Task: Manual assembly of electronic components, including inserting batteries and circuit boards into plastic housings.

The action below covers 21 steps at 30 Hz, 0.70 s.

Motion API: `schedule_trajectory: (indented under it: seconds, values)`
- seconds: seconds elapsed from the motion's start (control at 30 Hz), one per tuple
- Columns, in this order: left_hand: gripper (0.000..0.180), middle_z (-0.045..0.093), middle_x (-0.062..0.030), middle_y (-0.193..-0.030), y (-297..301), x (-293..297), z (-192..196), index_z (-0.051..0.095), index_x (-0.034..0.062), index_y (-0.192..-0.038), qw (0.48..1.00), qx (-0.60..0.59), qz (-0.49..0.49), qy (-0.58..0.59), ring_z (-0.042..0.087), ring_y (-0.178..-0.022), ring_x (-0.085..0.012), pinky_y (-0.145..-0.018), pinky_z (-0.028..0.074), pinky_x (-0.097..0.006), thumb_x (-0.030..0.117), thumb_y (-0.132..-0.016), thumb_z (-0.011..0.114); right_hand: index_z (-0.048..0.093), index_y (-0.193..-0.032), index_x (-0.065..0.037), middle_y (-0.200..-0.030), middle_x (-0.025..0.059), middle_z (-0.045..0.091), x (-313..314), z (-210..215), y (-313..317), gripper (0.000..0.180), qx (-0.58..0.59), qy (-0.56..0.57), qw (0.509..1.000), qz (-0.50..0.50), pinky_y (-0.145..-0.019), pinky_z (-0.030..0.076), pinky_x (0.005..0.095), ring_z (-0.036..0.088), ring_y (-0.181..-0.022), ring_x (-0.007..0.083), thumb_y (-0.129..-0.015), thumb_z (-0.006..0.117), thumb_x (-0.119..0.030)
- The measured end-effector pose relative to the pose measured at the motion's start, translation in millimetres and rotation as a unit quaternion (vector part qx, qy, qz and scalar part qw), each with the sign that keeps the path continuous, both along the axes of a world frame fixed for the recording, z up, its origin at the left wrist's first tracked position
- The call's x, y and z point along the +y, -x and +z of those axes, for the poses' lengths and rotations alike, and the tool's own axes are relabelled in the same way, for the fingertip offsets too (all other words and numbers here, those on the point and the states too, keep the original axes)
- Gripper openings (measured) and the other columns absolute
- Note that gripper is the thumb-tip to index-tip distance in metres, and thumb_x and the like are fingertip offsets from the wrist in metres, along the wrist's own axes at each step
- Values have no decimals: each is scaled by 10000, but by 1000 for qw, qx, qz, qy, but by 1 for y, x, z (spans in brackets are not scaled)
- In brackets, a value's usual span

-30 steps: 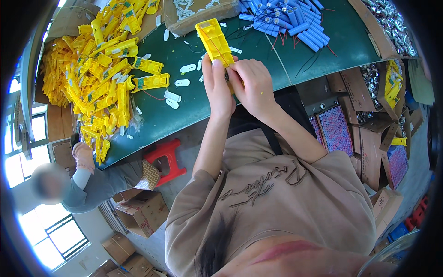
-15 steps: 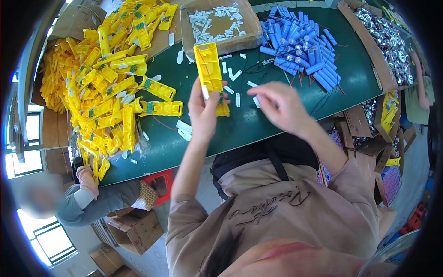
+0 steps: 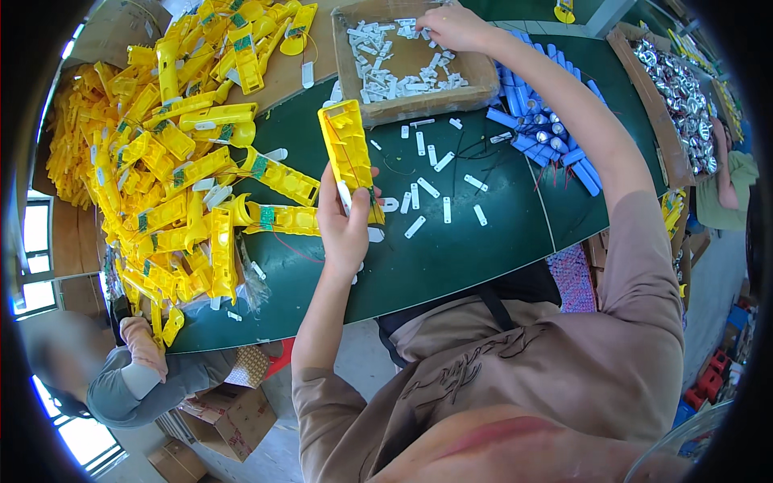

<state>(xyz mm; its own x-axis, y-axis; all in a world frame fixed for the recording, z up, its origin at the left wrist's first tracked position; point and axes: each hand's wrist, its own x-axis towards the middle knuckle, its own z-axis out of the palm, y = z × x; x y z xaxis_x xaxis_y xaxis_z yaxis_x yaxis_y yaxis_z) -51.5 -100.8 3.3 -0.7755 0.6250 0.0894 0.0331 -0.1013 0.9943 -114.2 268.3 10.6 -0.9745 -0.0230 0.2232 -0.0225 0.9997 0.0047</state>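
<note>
Head view: the left hand (image 3: 345, 225) grips a long yellow plastic housing (image 3: 348, 157), holding it tilted above the dark green table (image 3: 483, 249). The right hand (image 3: 455, 26) reaches far out into a shallow brown cardboard box (image 3: 386, 105) of small white plastic strips (image 3: 386, 72), fingers curled over them; whether it has pinched one I cannot tell. More white strips lie scattered on the table beside the housing. A heap of yellow housings (image 3: 153, 177) sits to the left, blue cylinders (image 3: 547, 137) to the right
</note>
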Motion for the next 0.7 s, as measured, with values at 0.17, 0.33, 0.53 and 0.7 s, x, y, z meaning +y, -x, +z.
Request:
schedule_trajectory:
  seconds: [0.17, 0.33, 0.53, 0.7]
  values:
    - [501, 566, -124, -1087, -4, -4, 0, 307, 17, -1356, 1000, -23, 2, 3, 567, -905, -124, -767, 498, -266, -40, -873, 425, 604, -813, -24, -793, 178, 599, -16, -12, 16, 174, 38, -29, 999, 1, -679, 476, 453, 595, -792, 360, -733, 607, -180]
    - [507, 562, -124, -1088, -5, -2, 2, 301, 11, -1359, 999, -20, -24, 14, 563, -914, -122, -756, 493, -257, -38, -871, 431, 577, -897, -32, -848, 177, 584, -18, -16, 19, 185, 87, 40, 995, 20, -681, 479, 448, 593, -794, 355, -760, 591, -155]
    - [512, 563, -124, -1084, -3, -3, -1, 299, 12, -1359, 1000, -17, -16, 10, 567, -910, -127, -755, 494, -257, -38, -867, 433, 526, -973, -74, -880, 104, 610, -27, -27, 15, 167, 71, -28, 988, 138, -689, 465, 400, 598, -805, 300, -821, 474, -29]
    - [514, 563, -125, -1089, -5, -1, 3, 298, 13, -1359, 1000, -6, -14, 20, 570, -904, -129, -756, 494, -256, -36, -866, 434, 501, -978, -81, -942, 93, 599, -25, -21, 3, 170, 26, 59, 996, 68, -717, 470, 390, 599, -849, 284, -818, 487, -25]
